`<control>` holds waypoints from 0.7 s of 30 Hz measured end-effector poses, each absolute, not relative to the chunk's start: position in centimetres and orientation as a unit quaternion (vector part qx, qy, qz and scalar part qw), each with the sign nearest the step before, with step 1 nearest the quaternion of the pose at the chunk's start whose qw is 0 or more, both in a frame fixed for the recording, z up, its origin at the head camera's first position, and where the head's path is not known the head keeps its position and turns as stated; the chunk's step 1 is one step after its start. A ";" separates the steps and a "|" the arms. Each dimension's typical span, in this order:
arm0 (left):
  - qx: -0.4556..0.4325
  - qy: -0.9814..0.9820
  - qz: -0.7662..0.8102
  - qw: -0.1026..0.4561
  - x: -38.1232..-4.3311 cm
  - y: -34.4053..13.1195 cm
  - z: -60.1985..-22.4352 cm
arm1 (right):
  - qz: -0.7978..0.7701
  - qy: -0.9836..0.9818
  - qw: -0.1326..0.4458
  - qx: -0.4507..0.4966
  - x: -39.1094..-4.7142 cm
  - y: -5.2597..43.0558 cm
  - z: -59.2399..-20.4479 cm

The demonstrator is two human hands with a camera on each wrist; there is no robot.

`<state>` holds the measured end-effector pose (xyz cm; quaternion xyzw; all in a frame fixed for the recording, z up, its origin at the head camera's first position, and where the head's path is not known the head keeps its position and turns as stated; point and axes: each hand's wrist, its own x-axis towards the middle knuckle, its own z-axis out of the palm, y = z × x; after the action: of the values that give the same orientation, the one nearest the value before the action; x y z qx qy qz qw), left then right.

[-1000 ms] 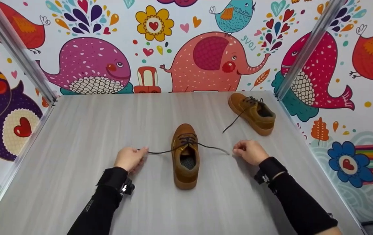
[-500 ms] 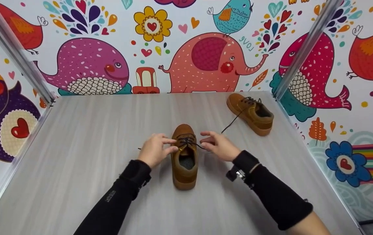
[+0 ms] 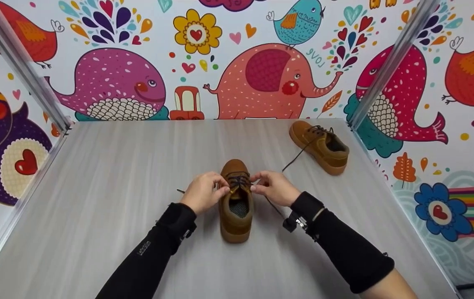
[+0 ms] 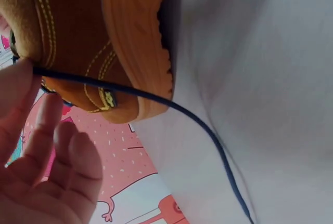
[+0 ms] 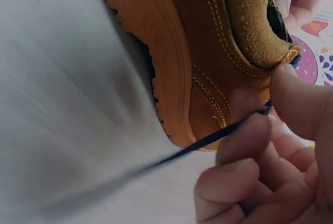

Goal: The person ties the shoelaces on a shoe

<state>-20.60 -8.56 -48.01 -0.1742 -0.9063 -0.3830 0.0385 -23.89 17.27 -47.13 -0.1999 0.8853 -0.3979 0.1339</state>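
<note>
A brown lace-up shoe (image 3: 235, 232) stands in the middle of the table, toe pointing away, with dark laces (image 3: 239, 180) crossed over its tongue. At its left side, my left hand (image 3: 206, 192) pinches a dark blue shoelace (image 4: 151, 96) between thumb and forefinger, close to the lacing. The lace's loose end trails down past the sole to the table. On the opposite side, my right hand (image 3: 276, 187) holds the other lace end (image 5: 208, 140) between thumb and curled forefinger, right by the shoe's opening. That end hangs out to the right of the shoe.
A matching brown shoe (image 3: 320, 147) lies at the back right, one lace (image 3: 294, 160) trailing toward the front. Printed panels with cartoon animals (image 3: 262, 83) wall the table (image 3: 116, 166) at the back and both sides, with metal posts (image 3: 390, 62) at the corners.
Both hands have moved inward from wide apart to the shoe's lacing. The left hand let go of the lace's far end; both now pinch the laces close to the shoe.
</note>
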 end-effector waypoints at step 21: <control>-0.163 -0.953 -0.251 0.051 -20.5 -10.4 -48.6 | -0.327 0.915 -0.031 -0.233 -23.6 19.7 -48.6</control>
<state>-20.48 -10.37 -48.63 -0.1626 -0.9528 -0.2514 0.0510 -23.59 19.69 -48.65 -0.2329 0.9153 -0.3271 -0.0309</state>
